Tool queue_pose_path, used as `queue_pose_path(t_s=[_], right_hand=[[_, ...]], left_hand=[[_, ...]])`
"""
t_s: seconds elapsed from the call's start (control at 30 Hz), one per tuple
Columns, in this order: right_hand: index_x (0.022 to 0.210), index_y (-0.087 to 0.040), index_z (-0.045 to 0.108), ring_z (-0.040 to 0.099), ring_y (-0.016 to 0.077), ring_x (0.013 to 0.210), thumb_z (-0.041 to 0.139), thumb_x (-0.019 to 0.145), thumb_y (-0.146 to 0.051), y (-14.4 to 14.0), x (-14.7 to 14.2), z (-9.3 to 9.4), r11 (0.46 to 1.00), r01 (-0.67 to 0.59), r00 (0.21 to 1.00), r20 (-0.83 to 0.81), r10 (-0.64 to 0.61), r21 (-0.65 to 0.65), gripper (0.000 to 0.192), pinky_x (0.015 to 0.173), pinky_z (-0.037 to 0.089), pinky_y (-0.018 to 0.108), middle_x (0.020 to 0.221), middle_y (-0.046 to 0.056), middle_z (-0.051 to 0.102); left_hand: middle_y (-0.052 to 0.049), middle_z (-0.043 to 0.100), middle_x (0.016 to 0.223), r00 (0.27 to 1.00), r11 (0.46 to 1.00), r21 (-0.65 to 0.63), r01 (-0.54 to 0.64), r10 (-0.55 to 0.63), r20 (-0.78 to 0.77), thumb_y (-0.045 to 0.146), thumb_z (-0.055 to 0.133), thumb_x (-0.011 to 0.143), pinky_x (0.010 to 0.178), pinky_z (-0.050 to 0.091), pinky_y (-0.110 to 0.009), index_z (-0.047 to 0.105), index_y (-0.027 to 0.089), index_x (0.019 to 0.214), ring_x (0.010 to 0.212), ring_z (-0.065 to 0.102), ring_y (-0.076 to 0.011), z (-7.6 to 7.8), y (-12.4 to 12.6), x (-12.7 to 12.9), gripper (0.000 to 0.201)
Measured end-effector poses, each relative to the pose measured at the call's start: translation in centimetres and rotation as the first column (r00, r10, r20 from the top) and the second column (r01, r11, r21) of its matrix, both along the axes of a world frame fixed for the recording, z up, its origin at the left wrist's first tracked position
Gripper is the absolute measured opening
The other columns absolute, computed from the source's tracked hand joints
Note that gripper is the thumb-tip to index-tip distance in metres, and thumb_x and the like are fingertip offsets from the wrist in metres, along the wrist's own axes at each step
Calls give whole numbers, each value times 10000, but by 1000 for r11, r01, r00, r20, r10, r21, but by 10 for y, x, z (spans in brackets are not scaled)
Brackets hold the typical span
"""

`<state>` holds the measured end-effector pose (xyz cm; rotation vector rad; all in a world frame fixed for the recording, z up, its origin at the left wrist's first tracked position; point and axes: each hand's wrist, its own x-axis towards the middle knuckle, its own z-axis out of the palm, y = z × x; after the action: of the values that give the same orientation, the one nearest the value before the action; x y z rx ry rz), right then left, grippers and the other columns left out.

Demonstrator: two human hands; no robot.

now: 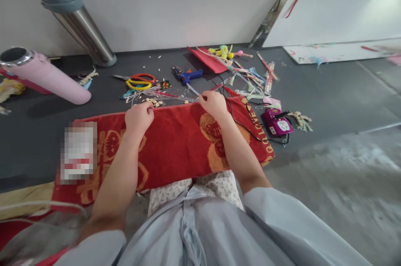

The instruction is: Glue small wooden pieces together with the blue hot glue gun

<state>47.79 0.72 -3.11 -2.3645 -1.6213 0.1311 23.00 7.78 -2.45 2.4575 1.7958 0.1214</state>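
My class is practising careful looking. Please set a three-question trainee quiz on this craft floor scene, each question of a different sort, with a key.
1. True or false: the blue plastic glue gun lies on the red patterned towel.
2. Which lies nearest the red and yellow handled scissors? A the magenta plastic device; B the pink cylindrical bottle; C the small wooden beads.
3. Fill in: the right hand pinches a thin clear ____ at the towel's far edge.

Key
1. False: it lies on the dark mat beyond the towel.
2. C.
3. Stick. The left hand rests closed on the towel's edge.
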Motion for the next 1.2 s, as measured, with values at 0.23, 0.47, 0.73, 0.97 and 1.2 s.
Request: queue_pose_path(t_s=[0.23, 0.47, 0.73, 0.97, 1.2], right_hand=[[848, -176, 692, 659, 213, 840, 392, 926, -356, 0, -1, 3, 999, -24, 1000, -19, 24, -23, 358, 639, 326, 287, 936, 96, 742], [910, -183, 703, 675, 237, 883, 375, 932, -353, 2, 3, 5, 997, -56, 998, -31, 55, -47, 370, 688, 410, 290, 998, 107, 741], [955, -183, 702, 687, 276, 939, 370, 922, -334, 3, 3, 4, 996, -48, 999, -13, 47, -78, 366, 735, 473, 319, 1040, 114, 734], [965, -185, 696, 679, 271, 968, 371, 923, -333, 3, 7, 6, 995, -48, 999, -21, 46, -88, 360, 766, 481, 318, 1042, 108, 731], [964, -182, 695, 673, 259, 970, 365, 935, -341, 4, 8, 3, 994, -63, 998, -22, 61, -94, 367, 768, 473, 310, 1052, 116, 728]], left_hand=[[-97, 744, 943, 1000, 1000, -7, 6, -6, 12, 241, 414, 838, 740, 484, -374, 697, 227, 1009, 938, 687, -314, 7, -7, 6, 331], [-58, 748, 1037, 979, 977, 64, 204, -205, 8, 229, 395, 871, 725, 464, -328, 688, 228, 1036, 964, 691, -262, 24, -28, 25, 336], [-47, 747, 1012, 937, 939, 33, 342, -338, -90, 216, 372, 882, 693, 444, -332, 672, 239, 1020, 953, 689, -266, 51, -44, 67, 331], [-104, 730, 1003, 883, 912, -64, 406, -409, -228, 214, 338, 895, 676, 453, -339, 641, 201, 1013, 953, 690, -290, 29, -34, 77, 325], [-88, 724, 1075, 900, 920, -92, 382, -392, -191, 231, 341, 907, 680, 454, -323, 635, 219, 1053, 988, 683, -275, 19, -29, 66, 329]])
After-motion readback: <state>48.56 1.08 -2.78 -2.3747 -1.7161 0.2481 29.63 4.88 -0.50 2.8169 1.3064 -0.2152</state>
